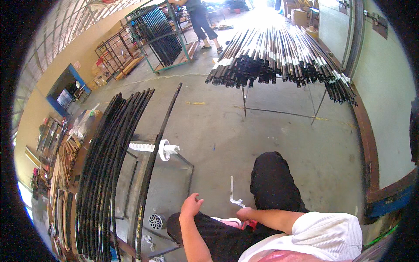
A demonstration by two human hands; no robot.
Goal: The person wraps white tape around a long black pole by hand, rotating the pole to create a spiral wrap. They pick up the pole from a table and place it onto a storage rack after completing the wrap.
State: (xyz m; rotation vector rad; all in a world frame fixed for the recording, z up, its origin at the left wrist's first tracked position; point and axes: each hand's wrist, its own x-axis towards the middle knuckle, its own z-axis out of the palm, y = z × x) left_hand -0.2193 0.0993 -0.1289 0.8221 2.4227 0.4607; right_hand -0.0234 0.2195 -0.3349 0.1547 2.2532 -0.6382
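Note:
My left hand (191, 205) is raised above my left knee, empty, its thumb apart from the fingers. It is nearest to a long black rod (150, 174) lying on a metal stand, with apparent gap between them. My right hand (245, 213) is closed at my lap, and a thin, bent white strip (236, 202) sticks out of it. Beneath that hand a small red thing (252, 224) shows in part; its kind is hidden. A white notched bar with a round disc (164, 149) sits beside the rod's middle.
Several black rods (102, 174) lie side by side at left. A large stack of black rods (270, 65) rests on a metal frame (279, 113) ahead. Behind stand a green rack (168, 67) of rods and a person (203, 26). A wall with doors (388, 100) runs along the right.

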